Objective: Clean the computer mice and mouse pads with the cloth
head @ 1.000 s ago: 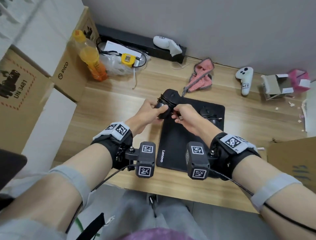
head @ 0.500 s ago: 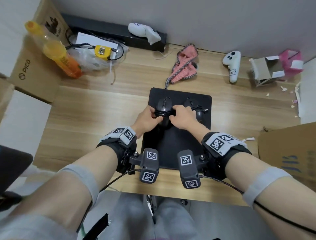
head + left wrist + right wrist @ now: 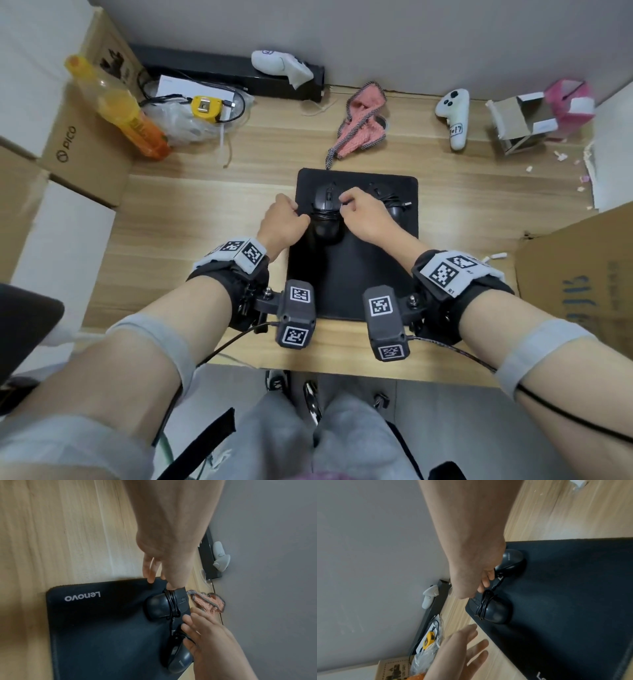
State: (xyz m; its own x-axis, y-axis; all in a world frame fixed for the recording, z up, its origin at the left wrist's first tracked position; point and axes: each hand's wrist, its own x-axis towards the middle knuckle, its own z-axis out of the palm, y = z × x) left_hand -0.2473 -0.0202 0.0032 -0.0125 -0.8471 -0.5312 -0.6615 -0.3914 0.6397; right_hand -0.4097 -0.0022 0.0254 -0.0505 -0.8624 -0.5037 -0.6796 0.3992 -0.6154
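From the head camera, the cord-wrapped mouse lies on the black mouse pad, the left hand beside it and the right hand at its far end; the pink cloth waits beyond the pad. Left wrist view: the thumb touches the mouse, probably steadying it. Right wrist view: the left hand is open and empty; whether the right hand grips anything, I cannot tell.
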